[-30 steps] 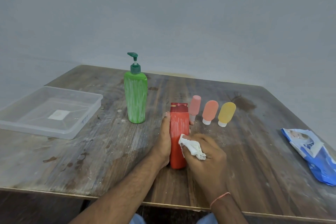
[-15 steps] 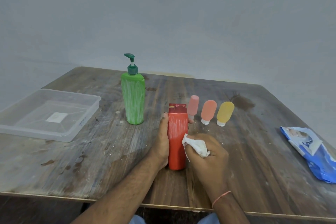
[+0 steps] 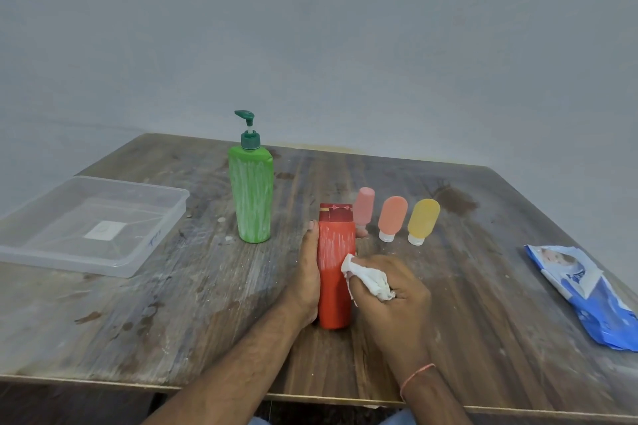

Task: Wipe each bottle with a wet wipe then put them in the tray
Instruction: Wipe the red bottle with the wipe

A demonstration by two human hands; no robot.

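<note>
A red bottle (image 3: 334,286) stands upright near the table's front edge. My left hand (image 3: 307,276) grips its left side, thumb up along the bottle. My right hand (image 3: 393,300) holds a crumpled white wet wipe (image 3: 367,278) and presses it against the bottle's right front face. White streaks cover the bottle's upper half. A green pump bottle (image 3: 251,197), also streaked white, stands behind to the left. Behind the red bottle, three small tubes rest cap-down: pink (image 3: 364,205), orange (image 3: 392,217) and yellow (image 3: 423,219). The clear plastic tray (image 3: 152,245) lies at the left.
A blue wet-wipe pack (image 3: 587,293) lies at the right edge of the worn wooden table (image 3: 172,304). A plain grey wall stands behind the table.
My right hand with the wipe has slid a little up the red bottle's front. The left hand and bottle stay in place.
</note>
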